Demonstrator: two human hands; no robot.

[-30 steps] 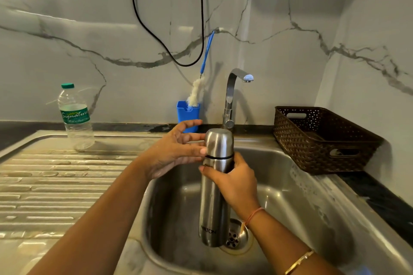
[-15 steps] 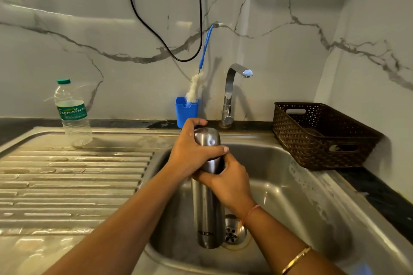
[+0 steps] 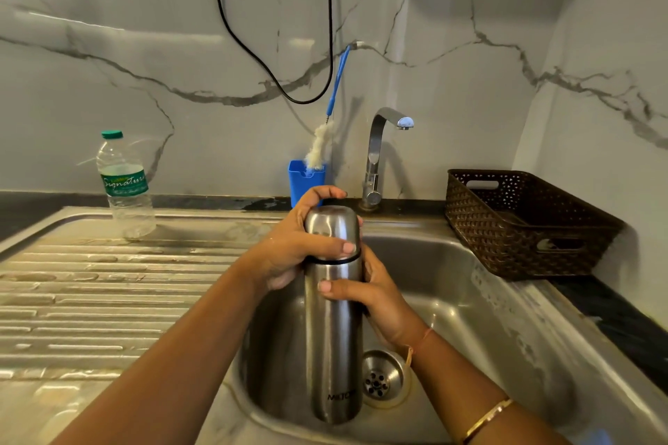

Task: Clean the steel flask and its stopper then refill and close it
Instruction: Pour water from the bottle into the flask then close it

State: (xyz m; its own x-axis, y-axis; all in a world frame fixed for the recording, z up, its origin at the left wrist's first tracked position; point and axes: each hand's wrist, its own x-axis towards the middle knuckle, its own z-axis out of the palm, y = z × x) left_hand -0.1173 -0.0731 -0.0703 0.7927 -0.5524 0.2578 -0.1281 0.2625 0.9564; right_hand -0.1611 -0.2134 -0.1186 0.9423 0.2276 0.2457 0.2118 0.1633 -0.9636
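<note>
Flask (image 3: 334,329) stands upright over the sink (image 3: 452,264), its long axis vertical. On its left side, the left hand (image 3: 292,249) is wrapped closed around the cap (image 3: 333,231); on its right, the right hand (image 3: 376,300) clasps the body just below the seam. The cap looks ready to twist off.

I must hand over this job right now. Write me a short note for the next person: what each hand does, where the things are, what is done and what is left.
Left hand: wrapped around the cap of the flask.
Right hand: grips the flask body just below the cap.
The flask is held upright over the sink, cap on.
Brush stands in the blue holder behind; tap is off; water bottle stands on the draining board.
Done: nothing that can be seen.
Left: take off cap and stopper, wash, refill, close.
</note>
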